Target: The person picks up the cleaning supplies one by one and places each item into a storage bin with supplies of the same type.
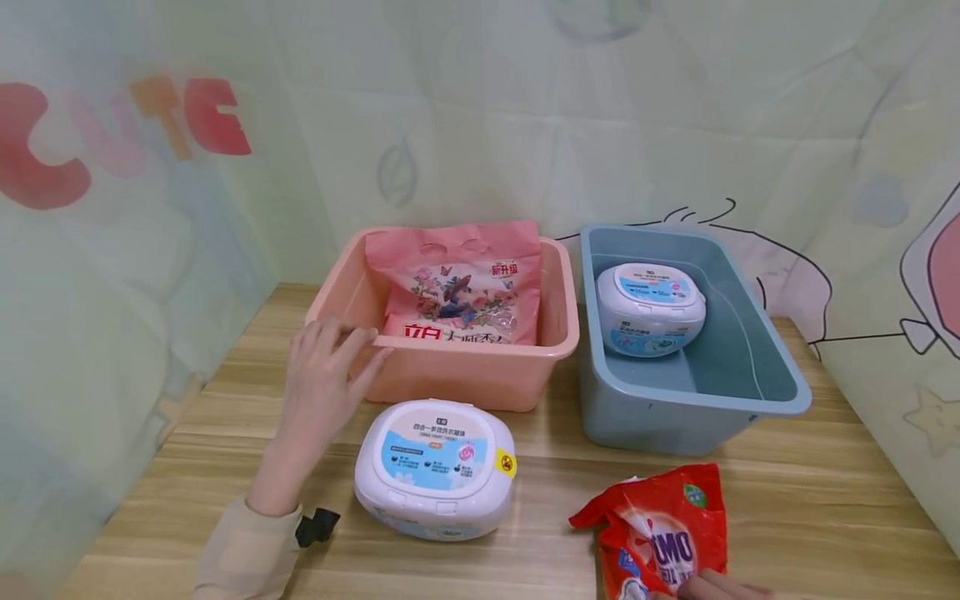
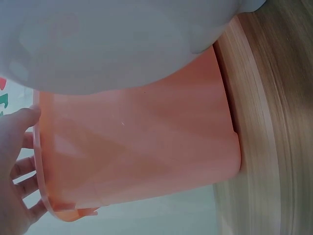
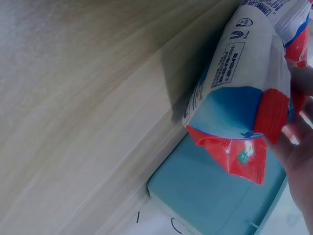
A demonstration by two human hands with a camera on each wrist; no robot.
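Observation:
My left hand (image 1: 324,379) holds the near left rim of the pink plastic bin (image 1: 457,375). In the left wrist view its thumb is at the outer side of the rim and the fingers (image 2: 25,169) reach behind it. A pink laundry powder bag (image 1: 468,287) stands in that bin. At the bottom right my right hand (image 1: 712,587) grips a red OMO detergent bag (image 1: 671,521), partly out of the head view. The right wrist view has the bag's white and blue side (image 3: 234,83) over the table, with the fingers at its edge.
A white laundry-capsule box (image 1: 435,471) sits on the wooden table (image 1: 547,533) in front of the pink bin. To the right stands a blue bin (image 1: 675,417) with a similar white box (image 1: 651,312) inside. A printed curtain (image 1: 450,125) hangs behind both bins.

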